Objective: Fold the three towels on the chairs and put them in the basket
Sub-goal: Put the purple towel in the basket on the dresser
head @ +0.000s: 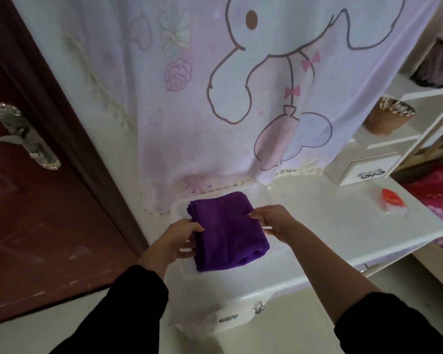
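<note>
A folded purple towel [228,229] is held flat over a translucent white plastic basket [261,198] that stands on the white table. My left hand [179,238] grips the towel's left edge, thumb on top and fingers underneath. My right hand [271,221] grips its right edge the same way. Whether the towel's underside touches the basket's inside is hidden. No other towel and no chair is in view.
The white table [330,226] runs to the right, with a red-and-white packet [391,201] and a small white box [363,169] on it. A pink cartoon curtain [215,98] hangs behind. A dark red door [36,213] stands left; shelves with a woven pot [386,116] stand right.
</note>
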A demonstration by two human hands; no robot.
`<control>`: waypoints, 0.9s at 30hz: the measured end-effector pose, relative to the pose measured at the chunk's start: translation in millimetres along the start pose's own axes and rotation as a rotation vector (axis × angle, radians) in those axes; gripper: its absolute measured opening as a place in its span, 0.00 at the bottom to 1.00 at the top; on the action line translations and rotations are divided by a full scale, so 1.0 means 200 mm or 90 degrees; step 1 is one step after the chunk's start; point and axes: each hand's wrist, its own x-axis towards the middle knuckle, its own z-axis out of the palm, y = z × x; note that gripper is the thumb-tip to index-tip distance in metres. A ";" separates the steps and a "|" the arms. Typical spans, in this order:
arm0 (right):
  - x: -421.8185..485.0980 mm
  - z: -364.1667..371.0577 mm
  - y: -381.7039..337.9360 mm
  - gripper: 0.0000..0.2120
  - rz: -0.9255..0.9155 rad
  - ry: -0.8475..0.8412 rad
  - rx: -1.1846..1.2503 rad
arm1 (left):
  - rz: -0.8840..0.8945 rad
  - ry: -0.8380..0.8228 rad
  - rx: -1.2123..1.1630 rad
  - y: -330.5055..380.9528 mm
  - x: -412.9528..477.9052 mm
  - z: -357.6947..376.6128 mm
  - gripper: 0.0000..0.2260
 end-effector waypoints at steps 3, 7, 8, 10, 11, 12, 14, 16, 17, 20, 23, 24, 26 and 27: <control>0.12 0.05 -0.01 0.10 0.027 -0.004 -0.004 | -0.036 0.001 0.012 0.02 0.10 -0.04 0.08; 0.24 0.10 0.03 0.07 0.064 -0.012 -0.033 | -0.041 0.034 0.039 0.03 0.21 -0.06 0.07; 0.25 0.10 0.04 0.08 0.072 -0.011 -0.032 | -0.027 0.050 0.054 0.03 0.22 -0.05 0.07; 0.30 0.10 0.07 0.11 0.092 -0.009 -0.032 | 0.000 0.088 0.145 0.01 0.28 -0.03 0.06; 0.30 0.10 0.09 0.12 0.097 -0.009 -0.038 | 0.019 0.105 0.222 0.01 0.29 -0.02 0.06; 0.31 0.10 0.11 0.11 0.102 -0.014 -0.045 | 0.036 0.120 0.296 0.00 0.29 -0.01 0.06; 0.32 0.09 0.13 0.10 0.104 -0.018 -0.058 | 0.068 0.136 0.404 -0.01 0.29 0.01 0.07; 0.32 0.09 0.15 0.12 0.099 -0.020 -0.064 | 0.090 0.148 0.475 -0.01 0.28 0.03 0.03; 0.33 0.09 0.16 0.13 0.088 -0.020 -0.065 | 0.098 0.161 0.502 -0.02 0.29 0.04 0.10; 0.34 0.11 0.19 0.15 0.034 0.006 -0.089 | 0.146 0.151 0.559 -0.08 0.32 0.04 0.33; 0.33 0.14 0.25 0.14 -0.008 0.039 -0.214 | 0.191 0.131 0.625 -0.11 0.34 0.03 0.26; 0.32 0.15 0.26 0.14 -0.020 0.046 -0.265 | 0.198 0.133 0.634 -0.12 0.35 0.02 0.21; 0.30 0.16 0.26 0.15 -0.038 0.055 -0.330 | 0.206 0.134 0.645 -0.10 0.33 0.02 0.15; 0.30 0.16 0.24 0.17 -0.047 0.058 -0.347 | 0.210 0.132 0.651 -0.09 0.32 0.03 0.12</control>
